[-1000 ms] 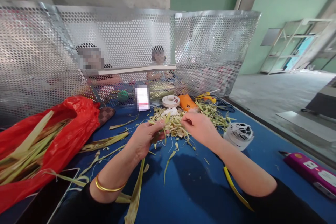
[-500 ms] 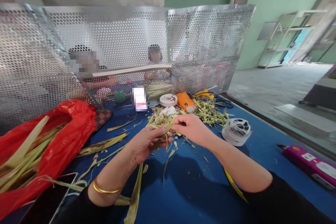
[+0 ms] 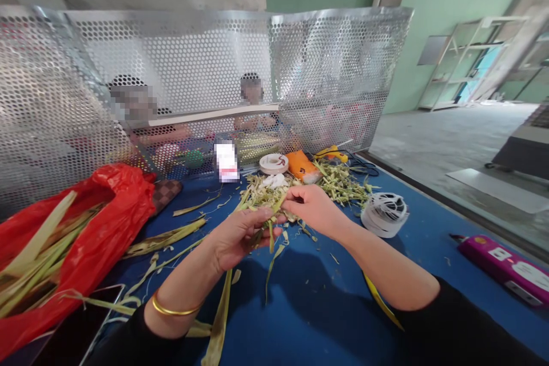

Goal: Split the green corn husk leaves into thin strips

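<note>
Over the middle of the blue table, my left hand [image 3: 240, 235] is closed around a small bunch of pale green dried leaf strips [image 3: 274, 218], which look like corn husk. My right hand [image 3: 316, 207] pinches the upper end of a strip from this bunch between thumb and fingers. Its fingertips almost meet the left thumb, and a loose end hangs below the left fingers. Just beyond both hands lies a heap of short husk pieces [image 3: 343, 184]. Longer husk strips [image 3: 171, 235] lie left of my left hand.
At left, a red plastic bag [image 3: 128, 194] holds long husks. Behind the heap are a ribbon roll [image 3: 274, 163], an orange packet [image 3: 302, 166] and a yellow tool [image 3: 333, 153]. A white spool [image 3: 384, 216] and purple power strip [image 3: 501, 266] stand right. People sit behind a perforated metal screen [image 3: 193, 63].
Little differs. The left fingers have shifted slightly around the bunch, and the right hand keeps its pinch. The whole view has moved slightly.
</note>
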Motion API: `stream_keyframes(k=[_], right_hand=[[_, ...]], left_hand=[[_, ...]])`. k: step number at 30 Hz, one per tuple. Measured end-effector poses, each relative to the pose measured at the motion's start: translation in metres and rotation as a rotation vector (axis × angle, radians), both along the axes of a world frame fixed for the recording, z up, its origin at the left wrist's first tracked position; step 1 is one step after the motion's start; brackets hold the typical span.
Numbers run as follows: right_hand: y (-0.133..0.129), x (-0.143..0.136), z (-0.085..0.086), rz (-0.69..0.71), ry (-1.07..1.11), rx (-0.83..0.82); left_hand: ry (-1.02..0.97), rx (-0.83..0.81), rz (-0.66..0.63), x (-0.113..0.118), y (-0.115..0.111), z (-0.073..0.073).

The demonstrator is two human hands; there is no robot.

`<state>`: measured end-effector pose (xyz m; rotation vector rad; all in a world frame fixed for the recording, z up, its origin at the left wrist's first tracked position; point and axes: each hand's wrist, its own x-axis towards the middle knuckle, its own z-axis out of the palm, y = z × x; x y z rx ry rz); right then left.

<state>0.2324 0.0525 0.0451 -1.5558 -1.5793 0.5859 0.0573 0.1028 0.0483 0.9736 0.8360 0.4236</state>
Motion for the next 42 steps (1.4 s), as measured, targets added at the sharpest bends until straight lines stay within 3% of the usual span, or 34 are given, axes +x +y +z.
stream_keyframes(k=[5,11,15,19,24,27,32,37,42], right_hand=[[0.001,-0.006,-0.002,-0.008,0.022,0.000],[0.000,0.009,0.002,0.092,-0.064,-0.047],[-0.006,0.012,0.011,0.121,-0.263,0.155],[-0.012,0.003,0.011,0.217,-0.429,0.368],[-0.009,-0.003,0.000,0.199,-0.776,0.231],[-0.008,-0.006,0.000,0.174,-0.855,0.176],[-0.011,-0.011,0.006,0.109,-0.737,0.113],[-0.010,-0.011,0.008,0.036,-0.420,0.032],[-0.004,-0.006,0.005,0.119,0.157,-0.356]], left_hand=[[0.003,0.077,0.027,0.002,0.000,-0.003],[-0.017,0.092,0.199,0.003,0.004,-0.005],[0.026,0.161,0.281,0.005,0.002,-0.006],[0.090,0.261,0.203,0.007,-0.003,-0.009],[0.160,0.344,0.011,0.007,-0.007,-0.007],[0.171,0.354,-0.032,0.007,-0.009,-0.005],[0.185,0.376,-0.068,0.007,-0.010,-0.008],[0.096,0.518,-0.051,0.011,-0.016,-0.004],[0.054,0.599,0.008,0.013,-0.022,0.002]])
